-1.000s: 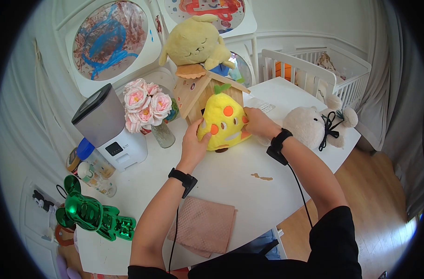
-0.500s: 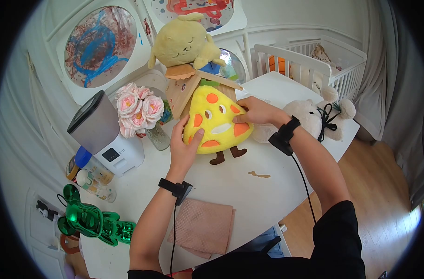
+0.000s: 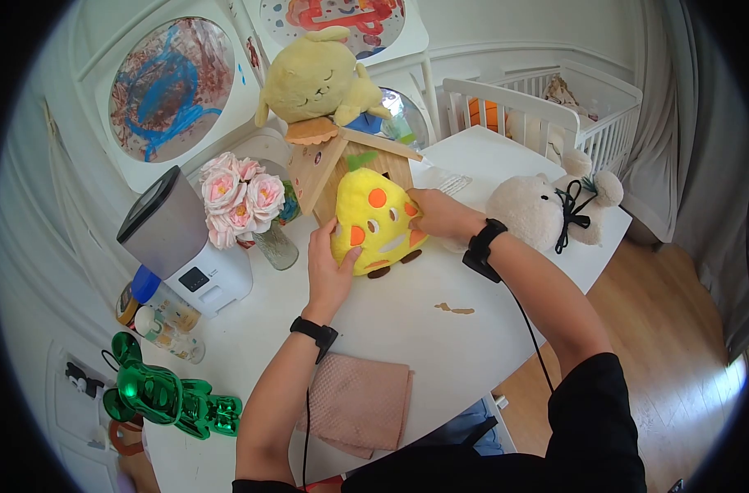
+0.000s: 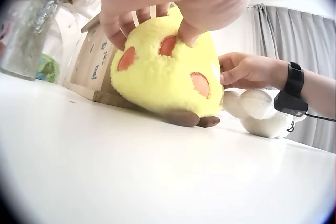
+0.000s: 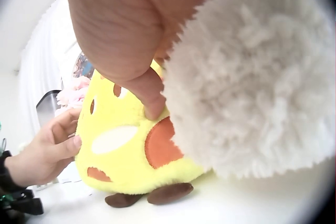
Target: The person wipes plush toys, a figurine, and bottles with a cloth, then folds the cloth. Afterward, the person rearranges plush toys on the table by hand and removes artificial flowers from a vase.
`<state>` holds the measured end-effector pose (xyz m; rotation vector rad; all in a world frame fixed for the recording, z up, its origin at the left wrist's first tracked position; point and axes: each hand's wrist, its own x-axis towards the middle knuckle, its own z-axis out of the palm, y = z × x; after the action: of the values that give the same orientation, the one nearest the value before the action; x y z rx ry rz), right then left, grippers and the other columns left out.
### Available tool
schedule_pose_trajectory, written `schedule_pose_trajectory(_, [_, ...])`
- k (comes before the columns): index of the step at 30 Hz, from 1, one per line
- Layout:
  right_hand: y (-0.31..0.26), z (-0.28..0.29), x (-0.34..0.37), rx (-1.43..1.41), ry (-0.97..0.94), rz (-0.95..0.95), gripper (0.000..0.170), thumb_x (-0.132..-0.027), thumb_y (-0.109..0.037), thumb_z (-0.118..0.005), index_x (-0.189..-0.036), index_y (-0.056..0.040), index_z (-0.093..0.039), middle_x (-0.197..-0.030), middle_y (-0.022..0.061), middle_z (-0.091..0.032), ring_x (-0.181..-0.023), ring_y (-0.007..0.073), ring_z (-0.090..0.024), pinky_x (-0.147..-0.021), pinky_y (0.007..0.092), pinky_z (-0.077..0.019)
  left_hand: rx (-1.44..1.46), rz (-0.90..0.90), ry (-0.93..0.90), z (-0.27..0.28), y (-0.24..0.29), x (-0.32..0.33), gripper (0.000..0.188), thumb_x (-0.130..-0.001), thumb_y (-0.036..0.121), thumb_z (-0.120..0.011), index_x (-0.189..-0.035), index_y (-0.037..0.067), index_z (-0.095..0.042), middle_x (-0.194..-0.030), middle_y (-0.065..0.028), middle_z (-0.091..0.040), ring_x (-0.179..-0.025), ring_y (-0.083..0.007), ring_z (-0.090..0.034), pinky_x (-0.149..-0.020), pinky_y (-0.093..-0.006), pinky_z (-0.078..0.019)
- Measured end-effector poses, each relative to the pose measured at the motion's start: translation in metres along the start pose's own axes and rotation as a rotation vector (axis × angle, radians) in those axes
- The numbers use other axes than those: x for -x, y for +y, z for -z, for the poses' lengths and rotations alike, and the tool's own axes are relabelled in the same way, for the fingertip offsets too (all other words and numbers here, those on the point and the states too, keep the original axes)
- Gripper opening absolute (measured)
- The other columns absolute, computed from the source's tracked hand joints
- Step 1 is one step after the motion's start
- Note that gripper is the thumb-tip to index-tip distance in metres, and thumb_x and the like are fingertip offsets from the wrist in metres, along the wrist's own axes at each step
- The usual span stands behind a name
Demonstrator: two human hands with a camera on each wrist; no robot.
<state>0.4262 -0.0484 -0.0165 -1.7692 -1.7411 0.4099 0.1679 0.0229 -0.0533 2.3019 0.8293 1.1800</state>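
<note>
Pinching the plush (image 3: 373, 240) with left hand (image 3: 329, 275) and right hand (image 3: 444, 215), I am remotely holding it before the house (image 3: 318, 169), positioning seemingly nearly done, release left.

The yellow plush toy (image 3: 379, 226) I hold is matt and fuzzy, its brown feet (image 5: 170, 193) smoother. I see a matt wooden house (image 3: 313, 181) and a clear glass vase (image 3: 278, 249). The green bear figurine (image 3: 153, 390) has a mirror-glossy, metallic finish. My tabletop (image 3: 448, 353) is smooth, the pink cloth (image 3: 362, 401) matt and dimpled. My 2 wristbands (image 3: 312, 330) look matt, the white plush animal (image 3: 522, 215) woolly.
</note>
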Motion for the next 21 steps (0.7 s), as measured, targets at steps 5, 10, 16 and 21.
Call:
schedule_pose_trajectory(5, [0.004,-0.012,-0.005,0.068,0.062,0.028,0.038,-0.08,-0.005,-0.072,-0.114,0.0047,-0.059,-0.109,0.026,-0.068,-0.107,0.0428,-0.065,-0.091,0.0453,-0.0517,-0.045,-0.047,-0.014,0.001,-0.002,-0.002,0.064,-0.084,0.01,-0.077,-0.138,0.0,-0.045,-0.127,-0.0192,-0.052,-0.122,-0.0362,-0.052,-0.106,-0.0424,-0.0418])
schedule_pose_trajectory(10, [0.004,-0.014,-0.008,0.083,0.049,0.007,0.035,-0.079,-0.003,-0.071,-0.111,0.0036,-0.06,-0.109,0.0253,-0.068,-0.107,0.0424,-0.064,-0.091,0.0452,-0.0519,-0.071,-0.05,-0.048,0.005,0.004,-0.006,0.065,-0.083,0.011,-0.079,-0.136,0.001,-0.044,-0.127,-0.0195,-0.052,-0.12,-0.0369,-0.052,-0.105,-0.0433,-0.0424])
schedule_pose_trajectory(16, [-0.003,-0.011,-0.005,0.184,0.04,-0.006,0.036,-0.076,-0.004,-0.074,-0.109,0.0016,-0.06,-0.109,0.0233,-0.068,-0.107,0.0409,-0.065,-0.09,0.0437,-0.0528,-0.061,-0.036,-0.052,0.007,0.0,-0.007,0.067,-0.082,0.012,-0.08,-0.137,0.001,-0.044,-0.128,-0.0205,-0.052,-0.121,-0.038,-0.052,-0.105,-0.0438,-0.0425])
schedule_pose_trajectory(21, [-0.01,-0.012,0.0,0.214,0.044,-0.05,0.038,-0.075,-0.006,-0.076,-0.109,0.0,-0.061,-0.109,0.022,-0.069,-0.107,0.0387,-0.066,-0.09,0.0424,-0.0532,-0.072,-0.021,-0.099,0.011,0.006,-0.006,0.067,-0.08,0.01,-0.076,-0.138,0.0,-0.042,-0.131,-0.0228,-0.051,-0.126,-0.0399,-0.051,-0.108,-0.0434,-0.0423])
